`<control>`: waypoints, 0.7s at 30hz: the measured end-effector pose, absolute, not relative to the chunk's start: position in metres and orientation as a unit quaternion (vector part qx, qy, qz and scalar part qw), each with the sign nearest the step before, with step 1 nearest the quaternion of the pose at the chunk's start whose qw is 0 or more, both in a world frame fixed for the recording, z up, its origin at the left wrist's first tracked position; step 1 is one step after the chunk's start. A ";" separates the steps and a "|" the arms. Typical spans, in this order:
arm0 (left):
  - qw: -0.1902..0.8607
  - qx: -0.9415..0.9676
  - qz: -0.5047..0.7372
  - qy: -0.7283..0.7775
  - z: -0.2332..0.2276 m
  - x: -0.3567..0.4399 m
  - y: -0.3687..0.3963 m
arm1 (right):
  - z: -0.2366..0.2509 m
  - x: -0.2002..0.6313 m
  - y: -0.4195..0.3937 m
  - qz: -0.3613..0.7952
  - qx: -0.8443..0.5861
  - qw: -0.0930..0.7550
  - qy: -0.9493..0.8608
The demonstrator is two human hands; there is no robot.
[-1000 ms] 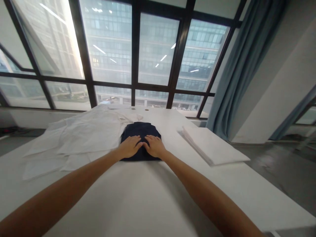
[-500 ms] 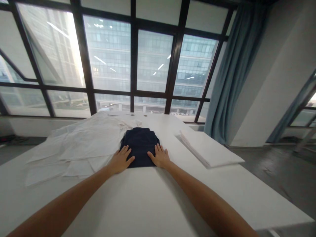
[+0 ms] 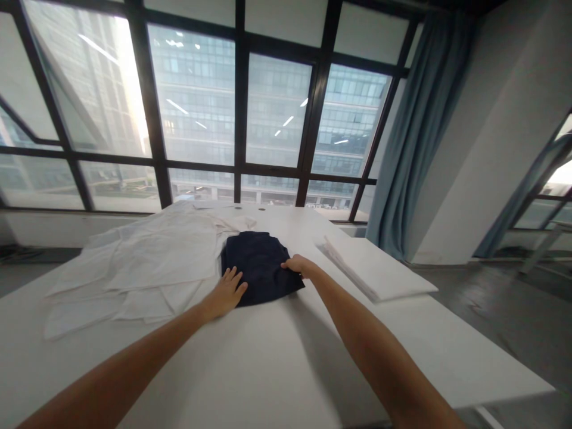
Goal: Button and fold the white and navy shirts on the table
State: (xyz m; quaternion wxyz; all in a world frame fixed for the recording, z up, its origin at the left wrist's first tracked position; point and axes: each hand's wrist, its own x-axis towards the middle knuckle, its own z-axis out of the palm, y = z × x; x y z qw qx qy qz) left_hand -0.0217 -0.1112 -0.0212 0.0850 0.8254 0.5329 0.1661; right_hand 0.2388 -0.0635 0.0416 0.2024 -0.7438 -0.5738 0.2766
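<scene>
Right hand has lifted one dark folded garment's edge.

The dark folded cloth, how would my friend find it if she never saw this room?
Look at the white table under the big window. In its middle lies the dark folded cloth, between both hands. It is the only navy thing; every cloth beside it is white.

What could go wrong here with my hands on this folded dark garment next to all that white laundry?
The right hand pinches the right edge of the folded navy garment while the left hand lies flat at its near left corner; a lopsided pull could undo the fold. The garment also touches the spread white garments, so sliding it could drag or rumple them. The folded white stack juts past the table's right edge, so a nudge might tip it off.
</scene>
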 end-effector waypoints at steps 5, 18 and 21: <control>0.076 0.839 0.234 0.485 -0.018 -0.028 -0.112 | 0.051 0.271 -0.049 0.138 -0.789 0.160 -0.577; 0.005 0.849 0.157 0.504 -0.021 -0.027 -0.115 | 0.116 0.366 -0.035 -0.060 -0.773 0.176 -0.607; -0.001 0.849 0.172 0.500 -0.024 -0.027 -0.115 | 0.150 0.405 -0.032 -0.099 -0.759 0.196 -0.613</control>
